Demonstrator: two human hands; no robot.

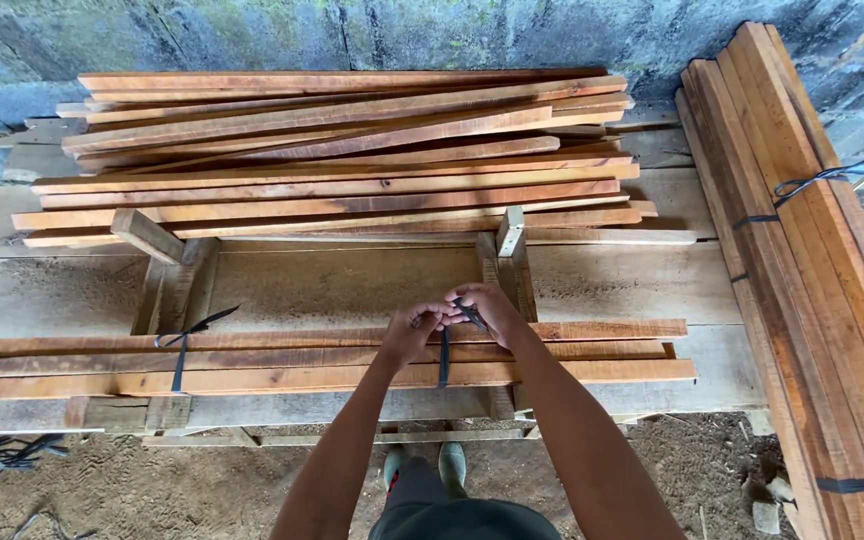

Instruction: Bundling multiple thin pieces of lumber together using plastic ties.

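At the near edge of the workbench, both hands meet over a small bundle of wooden strips.

Ground, nearest: bare earth under the bench, with the person's green boots [439, 466] showing between the forearms.
Left hand: left hand [411, 331] rests on top of the near bundle, fingers curled shut and pinching one end of a black strap.
Right hand: right hand [488, 312] sits just beside the left, touching it at the fingertips; fingers closed on the other end of the same strap.
Black strap: black strap [444, 358] runs down the near face of the bundle between the two hands and is held at its top by both.
Near bundle: near bundle of strips [282, 364] lies lengthwise across the bench, left to right, a few reddish-brown strips stacked flat.
Second tie: a tied black strap [181, 350] already wraps the same bundle well to the left, its loose ends sticking up.
Workbench: workbench [352, 285] of pale, worn planks, dusted with sawdust, with upright wooden stops [510, 245] standing behind the bundle.
Loose stock, farther back: large pile of strips [332, 160] lies unbundled across the far half of the bench, some pieces skewed.
Right side: finished bundles [802, 250] lean at an angle from near right to far right, bound with black straps at several points.
Far limit: stained concrete wall [352, 35] behind the pile.
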